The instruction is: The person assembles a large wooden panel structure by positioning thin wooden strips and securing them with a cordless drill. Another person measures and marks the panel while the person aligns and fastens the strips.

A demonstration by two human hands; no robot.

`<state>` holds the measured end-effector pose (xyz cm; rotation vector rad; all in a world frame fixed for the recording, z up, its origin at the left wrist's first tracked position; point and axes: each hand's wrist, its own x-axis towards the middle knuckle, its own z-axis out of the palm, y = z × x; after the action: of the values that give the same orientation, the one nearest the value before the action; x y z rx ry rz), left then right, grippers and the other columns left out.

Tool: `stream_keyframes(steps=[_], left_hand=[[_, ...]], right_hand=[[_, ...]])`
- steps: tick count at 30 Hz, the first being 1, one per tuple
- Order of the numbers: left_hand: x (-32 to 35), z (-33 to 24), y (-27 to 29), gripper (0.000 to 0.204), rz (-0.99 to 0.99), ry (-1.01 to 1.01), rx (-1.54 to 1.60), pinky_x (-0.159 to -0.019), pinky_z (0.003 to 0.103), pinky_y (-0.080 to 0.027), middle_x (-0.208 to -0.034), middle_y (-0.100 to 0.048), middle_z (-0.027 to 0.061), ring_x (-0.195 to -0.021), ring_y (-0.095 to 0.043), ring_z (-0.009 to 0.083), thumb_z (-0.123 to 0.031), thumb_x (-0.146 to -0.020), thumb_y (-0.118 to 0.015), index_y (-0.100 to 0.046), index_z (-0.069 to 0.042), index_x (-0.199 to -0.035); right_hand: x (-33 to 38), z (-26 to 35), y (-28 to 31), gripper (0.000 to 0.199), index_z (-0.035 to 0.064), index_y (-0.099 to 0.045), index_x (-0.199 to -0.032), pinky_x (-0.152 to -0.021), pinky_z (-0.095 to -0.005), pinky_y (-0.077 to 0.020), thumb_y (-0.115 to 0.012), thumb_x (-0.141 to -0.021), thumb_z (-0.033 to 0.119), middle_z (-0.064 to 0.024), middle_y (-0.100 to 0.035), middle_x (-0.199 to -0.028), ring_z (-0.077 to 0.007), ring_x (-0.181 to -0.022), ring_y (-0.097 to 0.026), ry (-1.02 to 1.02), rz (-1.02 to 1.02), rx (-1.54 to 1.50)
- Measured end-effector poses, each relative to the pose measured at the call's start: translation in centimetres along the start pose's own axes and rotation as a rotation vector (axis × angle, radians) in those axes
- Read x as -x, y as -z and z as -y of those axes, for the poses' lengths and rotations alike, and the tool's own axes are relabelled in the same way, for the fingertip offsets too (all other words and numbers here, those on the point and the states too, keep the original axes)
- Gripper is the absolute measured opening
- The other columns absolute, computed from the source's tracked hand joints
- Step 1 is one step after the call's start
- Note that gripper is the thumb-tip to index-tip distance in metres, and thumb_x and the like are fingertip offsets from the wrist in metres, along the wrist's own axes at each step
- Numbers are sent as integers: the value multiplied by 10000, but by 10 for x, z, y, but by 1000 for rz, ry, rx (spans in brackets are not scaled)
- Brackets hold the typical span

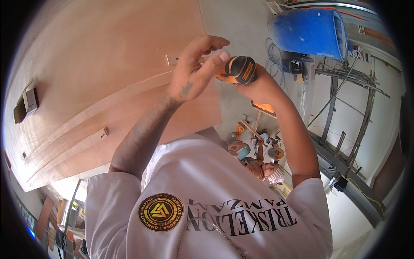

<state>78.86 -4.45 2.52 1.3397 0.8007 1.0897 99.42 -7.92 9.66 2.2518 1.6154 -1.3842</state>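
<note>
My right hand (261, 84) is wrapped around the grip of an orange and black cordless drill (241, 69). The drill's rounded rear faces me, and an orange part of its base (264, 107) shows below my wrist. My left hand (194, 67) is raised beside the drill, with thumb and fingers apart and curved. Its thumb overlaps the drill body in view; whether they touch I cannot tell. Behind my left hand spreads a large reddish-brown plywood sheet (129, 39). The drill's front end is hidden.
A small open box (28, 104) and a wood strip (92, 139) lie on the plywood. A blue plastic barrel (306, 32) lies at the far right near coiled wire (276, 56). Metal framing (334, 99) stands right. Another person (261, 168) works below, among tools.
</note>
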Motion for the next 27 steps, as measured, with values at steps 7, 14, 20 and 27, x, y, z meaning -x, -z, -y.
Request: stream_keyframes(steps=[7,14,20,27], left_hand=[[-31,-8,-18,424,545,217,49,-885,333,-512,-1065,-658,54,-981,-616,147,-368,-1014,-655,-637,-23,-1259],[-25,0,-18,386,433,252,146,-902,330,-514,-1089,-662,55,-1006,-629,148,-287,-979,-594,-622,-28,-1264],[-21,6,-19,355,346,140,157,-818,315,-529,-1008,-668,62,-920,-648,152,-260,-989,-604,-607,2,-1228],[-22,8,-20,365,315,138,205,-794,319,-541,-980,-676,77,-879,-664,163,-247,-993,-624,-604,21,-1240]], right_hand=[[-15,-9,-1,243,-36,-705,-1021,-746,-415,-555,-662,-814,84,-182,-746,-885,-319,-834,-726,34,-6,12],[-25,-3,-2,162,-44,-723,-891,-664,-431,-544,-638,-835,81,-224,-716,-814,-341,-753,-705,138,49,134],[-27,6,-1,163,-52,-707,-773,-574,-452,-535,-607,-807,73,-227,-689,-717,-340,-647,-689,135,101,169],[-41,-2,-6,145,-47,-702,-745,-524,-448,-525,-584,-769,34,-214,-672,-686,-328,-603,-675,201,60,169]])
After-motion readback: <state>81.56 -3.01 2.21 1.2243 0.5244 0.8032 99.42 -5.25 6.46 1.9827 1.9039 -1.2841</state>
